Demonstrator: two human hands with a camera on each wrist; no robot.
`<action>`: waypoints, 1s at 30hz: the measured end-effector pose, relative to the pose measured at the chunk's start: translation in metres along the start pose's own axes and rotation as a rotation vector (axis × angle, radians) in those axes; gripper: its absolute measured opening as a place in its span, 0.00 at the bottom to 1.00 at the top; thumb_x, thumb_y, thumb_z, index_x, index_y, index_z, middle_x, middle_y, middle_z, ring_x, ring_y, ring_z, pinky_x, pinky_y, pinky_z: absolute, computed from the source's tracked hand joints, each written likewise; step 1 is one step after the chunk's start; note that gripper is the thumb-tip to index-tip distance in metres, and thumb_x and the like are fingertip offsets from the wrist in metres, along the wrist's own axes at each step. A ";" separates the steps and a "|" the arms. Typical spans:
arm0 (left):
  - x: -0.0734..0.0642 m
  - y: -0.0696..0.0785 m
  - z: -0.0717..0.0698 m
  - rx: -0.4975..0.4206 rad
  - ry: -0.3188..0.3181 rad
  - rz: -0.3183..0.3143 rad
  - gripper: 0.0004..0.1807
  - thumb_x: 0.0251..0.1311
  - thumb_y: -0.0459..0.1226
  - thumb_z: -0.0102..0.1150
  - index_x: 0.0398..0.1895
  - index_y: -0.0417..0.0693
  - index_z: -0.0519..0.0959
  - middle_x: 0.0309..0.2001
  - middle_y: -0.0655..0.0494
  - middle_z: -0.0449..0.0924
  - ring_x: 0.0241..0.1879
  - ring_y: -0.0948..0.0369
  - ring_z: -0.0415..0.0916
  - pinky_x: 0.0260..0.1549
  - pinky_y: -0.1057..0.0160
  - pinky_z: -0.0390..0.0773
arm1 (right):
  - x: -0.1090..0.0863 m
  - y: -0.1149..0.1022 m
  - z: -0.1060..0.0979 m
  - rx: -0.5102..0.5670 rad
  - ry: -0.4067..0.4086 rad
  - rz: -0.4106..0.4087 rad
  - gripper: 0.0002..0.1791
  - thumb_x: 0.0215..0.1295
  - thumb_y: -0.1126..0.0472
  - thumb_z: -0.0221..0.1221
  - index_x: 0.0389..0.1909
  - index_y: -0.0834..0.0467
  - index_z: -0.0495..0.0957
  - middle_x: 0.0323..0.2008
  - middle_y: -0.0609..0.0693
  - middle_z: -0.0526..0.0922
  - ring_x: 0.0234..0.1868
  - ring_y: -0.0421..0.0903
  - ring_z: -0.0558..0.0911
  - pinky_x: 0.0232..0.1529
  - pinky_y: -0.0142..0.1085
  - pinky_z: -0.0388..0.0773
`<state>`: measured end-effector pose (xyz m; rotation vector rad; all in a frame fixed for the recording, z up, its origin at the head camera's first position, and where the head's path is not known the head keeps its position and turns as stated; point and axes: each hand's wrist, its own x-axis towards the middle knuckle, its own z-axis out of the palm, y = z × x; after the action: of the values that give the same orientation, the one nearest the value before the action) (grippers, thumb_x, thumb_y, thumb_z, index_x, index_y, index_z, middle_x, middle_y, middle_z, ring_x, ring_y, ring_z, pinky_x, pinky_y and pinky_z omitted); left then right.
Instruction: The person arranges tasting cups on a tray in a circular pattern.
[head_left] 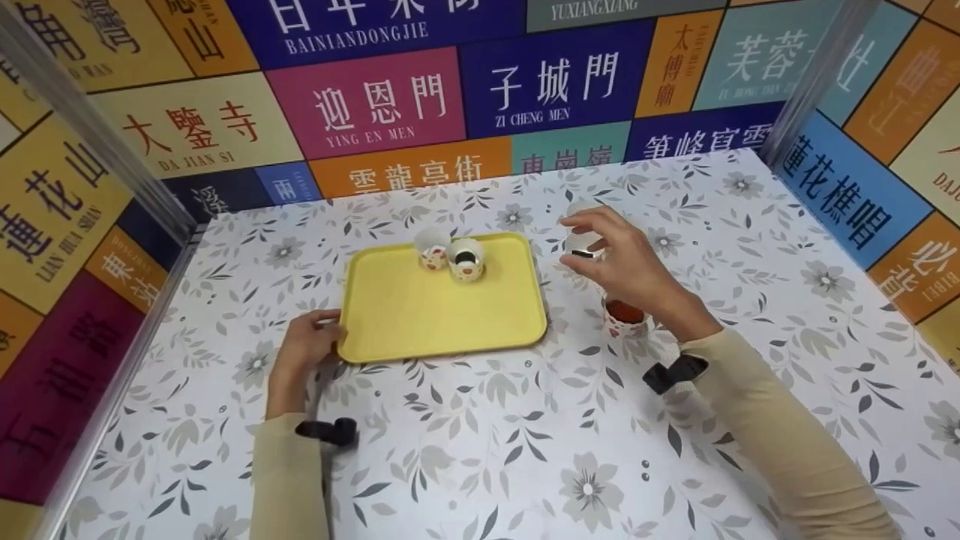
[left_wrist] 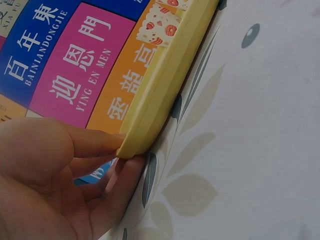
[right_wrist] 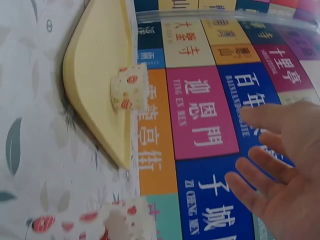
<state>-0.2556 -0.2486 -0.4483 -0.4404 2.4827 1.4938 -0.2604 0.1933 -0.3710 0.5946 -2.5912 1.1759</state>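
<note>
A yellow tray lies on the table. My left hand pinches its left edge near the front corner, with the thumb on the rim and fingers beneath, as the left wrist view shows. Two white paper cups with red prints stand toward the tray's back: one cup and, touching or close beside it, another cup with something dark inside. Right of the tray, my right hand hovers with fingers apart and bent, holding nothing in the right wrist view. It partly hides a cup with dark contents.
Below my right wrist stands another printed cup with reddish-brown contents. The table has a floral cover. Colourful panels with lettering enclose its back and sides.
</note>
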 end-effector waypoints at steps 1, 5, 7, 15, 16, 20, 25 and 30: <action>0.000 0.000 0.000 0.000 0.002 -0.001 0.26 0.69 0.32 0.50 0.70 0.36 0.68 0.62 0.32 0.75 0.33 0.63 0.80 0.31 0.67 0.82 | -0.002 0.004 -0.003 0.007 0.010 -0.009 0.26 0.62 0.61 0.69 0.62 0.57 0.77 0.60 0.53 0.77 0.58 0.51 0.78 0.55 0.45 0.81; 0.001 0.001 0.000 0.020 0.010 -0.012 0.26 0.69 0.33 0.49 0.70 0.38 0.68 0.61 0.34 0.75 0.34 0.63 0.80 0.31 0.67 0.81 | -0.014 0.020 -0.014 0.024 0.048 -0.066 0.25 0.60 0.59 0.70 0.59 0.54 0.79 0.57 0.50 0.79 0.53 0.41 0.78 0.51 0.31 0.80; 0.002 0.001 0.000 0.027 0.012 -0.018 0.26 0.69 0.33 0.49 0.70 0.38 0.69 0.61 0.35 0.75 0.34 0.62 0.80 0.31 0.67 0.81 | -0.020 0.029 -0.017 0.019 0.058 -0.094 0.25 0.59 0.60 0.71 0.59 0.54 0.79 0.57 0.50 0.79 0.52 0.36 0.77 0.49 0.27 0.79; 0.003 0.000 0.001 0.032 0.020 -0.046 0.26 0.69 0.33 0.50 0.70 0.38 0.69 0.62 0.35 0.75 0.36 0.61 0.80 0.32 0.67 0.81 | -0.041 0.057 -0.030 0.024 0.004 -0.052 0.24 0.55 0.58 0.74 0.53 0.54 0.80 0.55 0.47 0.78 0.53 0.32 0.74 0.49 0.27 0.73; 0.003 0.000 0.001 0.031 0.020 -0.047 0.26 0.69 0.33 0.50 0.70 0.38 0.69 0.62 0.36 0.75 0.36 0.62 0.80 0.32 0.68 0.81 | -0.043 0.059 -0.032 0.016 -0.006 -0.040 0.24 0.55 0.57 0.74 0.52 0.53 0.79 0.54 0.46 0.77 0.53 0.34 0.74 0.49 0.27 0.72; 0.003 0.000 0.001 0.030 0.025 -0.028 0.26 0.68 0.32 0.51 0.69 0.37 0.70 0.61 0.35 0.76 0.35 0.63 0.80 0.32 0.68 0.81 | -0.050 0.067 -0.038 -0.030 -0.060 0.015 0.26 0.55 0.53 0.74 0.52 0.56 0.76 0.53 0.48 0.76 0.53 0.42 0.74 0.50 0.30 0.72; 0.002 -0.001 0.001 0.009 0.015 -0.001 0.26 0.68 0.32 0.51 0.69 0.35 0.69 0.59 0.34 0.77 0.33 0.64 0.80 0.31 0.68 0.81 | -0.057 0.078 -0.042 -0.050 -0.177 0.135 0.36 0.55 0.47 0.73 0.58 0.59 0.69 0.56 0.55 0.73 0.56 0.54 0.74 0.54 0.44 0.72; 0.002 0.000 0.001 0.000 0.013 -0.006 0.26 0.68 0.31 0.51 0.69 0.35 0.69 0.58 0.35 0.77 0.32 0.64 0.79 0.30 0.67 0.81 | -0.062 0.085 -0.042 -0.053 -0.283 0.207 0.41 0.53 0.45 0.74 0.60 0.59 0.64 0.57 0.59 0.71 0.59 0.58 0.72 0.58 0.54 0.70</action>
<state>-0.2570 -0.2484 -0.4493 -0.4587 2.4888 1.4936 -0.2423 0.2921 -0.4236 0.5255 -2.9748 1.1509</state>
